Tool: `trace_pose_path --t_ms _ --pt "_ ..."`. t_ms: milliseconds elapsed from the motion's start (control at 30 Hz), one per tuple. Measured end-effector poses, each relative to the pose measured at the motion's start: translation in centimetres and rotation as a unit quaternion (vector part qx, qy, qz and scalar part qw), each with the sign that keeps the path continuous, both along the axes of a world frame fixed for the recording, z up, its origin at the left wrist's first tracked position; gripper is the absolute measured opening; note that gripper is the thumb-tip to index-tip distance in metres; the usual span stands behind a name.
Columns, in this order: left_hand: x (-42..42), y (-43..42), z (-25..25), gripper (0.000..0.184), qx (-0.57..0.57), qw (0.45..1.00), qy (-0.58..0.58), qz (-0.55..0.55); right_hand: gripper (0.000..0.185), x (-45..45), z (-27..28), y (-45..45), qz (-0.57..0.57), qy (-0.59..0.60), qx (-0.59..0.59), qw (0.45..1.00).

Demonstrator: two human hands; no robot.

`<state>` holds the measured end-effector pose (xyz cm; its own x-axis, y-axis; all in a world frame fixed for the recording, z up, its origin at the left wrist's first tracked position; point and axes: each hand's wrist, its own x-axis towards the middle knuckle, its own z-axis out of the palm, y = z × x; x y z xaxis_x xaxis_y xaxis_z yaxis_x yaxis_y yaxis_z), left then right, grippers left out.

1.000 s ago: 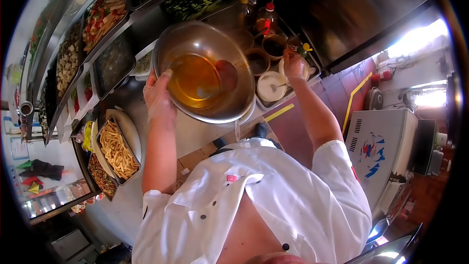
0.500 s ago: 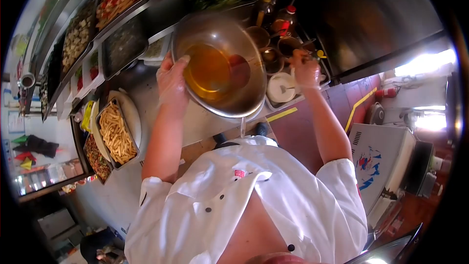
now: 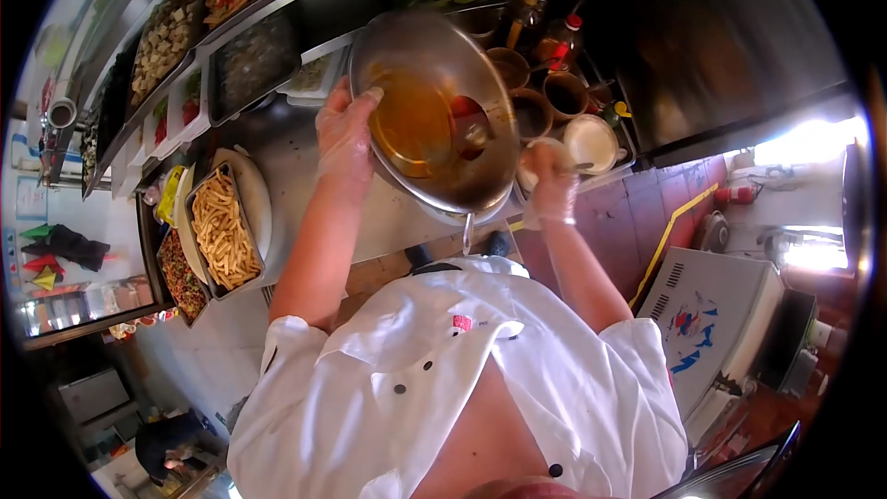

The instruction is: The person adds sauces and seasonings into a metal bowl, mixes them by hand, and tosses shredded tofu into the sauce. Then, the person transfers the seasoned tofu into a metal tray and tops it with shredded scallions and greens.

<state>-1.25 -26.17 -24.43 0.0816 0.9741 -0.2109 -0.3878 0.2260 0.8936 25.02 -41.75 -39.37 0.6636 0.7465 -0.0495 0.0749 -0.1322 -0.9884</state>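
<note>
My left hand (image 3: 346, 134), in a clear plastic glove, grips the left rim of a large metal bowl (image 3: 480, 65), thumb over the edge. The bowl is tilted. Amber liquid (image 3: 411, 129) lies in it, with a dark red patch (image 3: 471, 127) to the right. Just right of the bowl, my gloved right hand (image 3: 552, 176) is closed over a pale container. Motion blurs its fingers, and what they hold is hidden. Beside it stands a round tub of white contents (image 3: 591, 145) with a spoon handle (image 3: 584, 165) at its near edge.
Brown pots (image 3: 565, 94) and a red-capped bottle (image 3: 564, 42) stand behind my right hand. Food trays (image 3: 254, 69) line the back left. A tray of pale cut strips (image 3: 224, 231) sits left. Another person (image 3: 166, 444) is at lower left. Yellow tape (image 3: 674, 222) marks the floor.
My right hand has moved nearer and left, from the brown pots to the pale container beside the bowl, uncovering the white tub. The dark red patch in the bowl looks more distinct.
</note>
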Motion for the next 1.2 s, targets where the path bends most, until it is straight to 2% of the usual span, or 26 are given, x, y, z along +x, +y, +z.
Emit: trace_pose_path --t_ms 67,133,200,233,333,367,467,500,600,667,733,767,867,900,933,1000,1100,1200 --pt "-0.1 0.2 -0.2 0.048 0.004 1.0 0.008 -0.002 0.029 3.0 0.5 0.6 -0.072 0.066 0.007 0.995" --pt "0.3 0.0 0.2 0.043 -0.004 1.0 0.007 0.013 0.026 5.0 -0.9 1.3 -0.055 -0.108 0.015 0.993" --pt "0.5 -0.4 0.6 0.04 -0.008 1.0 0.016 0.018 0.025 6.3 -2.0 1.5 -0.037 -0.276 0.016 0.96" --pt "0.5 -0.5 0.7 0.039 -0.007 1.0 0.025 0.018 0.02 6.3 -1.9 1.4 -0.007 -0.326 0.016 0.945" --pt "0.4 -0.4 0.8 0.037 0.001 0.999 0.042 0.014 0.019 6.5 -3.9 2.5 0.015 -0.369 0.039 0.928" --pt "0.5 -0.6 0.9 0.036 0.006 0.999 0.037 0.011 0.021 6.4 -4.4 2.6 0.0 -0.345 0.025 0.938" --pt "0.5 -0.8 0.8 0.035 0.007 0.999 0.043 0.009 0.026 7.0 -7.3 3.3 -0.054 -0.137 0.046 0.988" --pt "0.4 -0.7 0.7 0.034 0.006 0.999 0.048 0.011 0.036 6.7 -5.1 2.5 -0.049 -0.157 0.01 0.986" --pt "0.3 -0.6 0.4 0.034 0.002 0.999 0.037 0.009 0.047 7.3 -5.2 0.9 -0.147 -0.085 0.036 0.985" --pt "0.0 -0.3 -0.1 0.034 0.006 0.998 0.053 0.013 0.059 8.9 -6.2 -1.2 -0.194 -0.08 0.068 0.975" --pt "-0.4 0.0 -0.4 0.034 0.001 0.998 0.066 0.017 0.067 10.3 -4.8 -3.7 -0.193 -0.128 -0.106 0.967" --pt "-0.5 0.1 -0.5 0.035 -0.007 0.997 0.071 0.019 0.076 12.8 -9.0 -4.5 -0.164 -0.127 -0.144 0.968" --pt "-0.1 -0.1 0.0 0.034 -0.026 0.995 0.093 0.039 0.08 12.8 -6.5 -4.7 -0.053 -0.075 -0.235 0.968" --pt "0.2 -0.2 0.3 0.033 -0.032 0.993 0.102 0.049 0.077 13.5 -8.9 -4.3 -0.035 -0.087 -0.227 0.969" --pt "0.2 -0.4 0.4 0.033 -0.034 0.993 0.105 0.047 0.06 13.5 -8.9 -4.0 -0.021 -0.061 -0.208 0.976" --pt "0.3 -0.4 0.7 0.033 -0.033 0.993 0.108 0.042 0.039 13.3 -9.8 -3.2 0.005 -0.041 -0.117 0.992" --pt "0.5 -0.3 0.5 0.031 -0.042 0.991 0.109 0.059 0.028 12.7 -9.4 -3.8 0.09 -0.122 -0.13 0.98" --pt "-0.2 0.0 0.1 0.031 -0.039 0.992 0.114 0.037 0.028 11.7 -5.4 -5.3 0.09 -0.237 -0.118 0.96"
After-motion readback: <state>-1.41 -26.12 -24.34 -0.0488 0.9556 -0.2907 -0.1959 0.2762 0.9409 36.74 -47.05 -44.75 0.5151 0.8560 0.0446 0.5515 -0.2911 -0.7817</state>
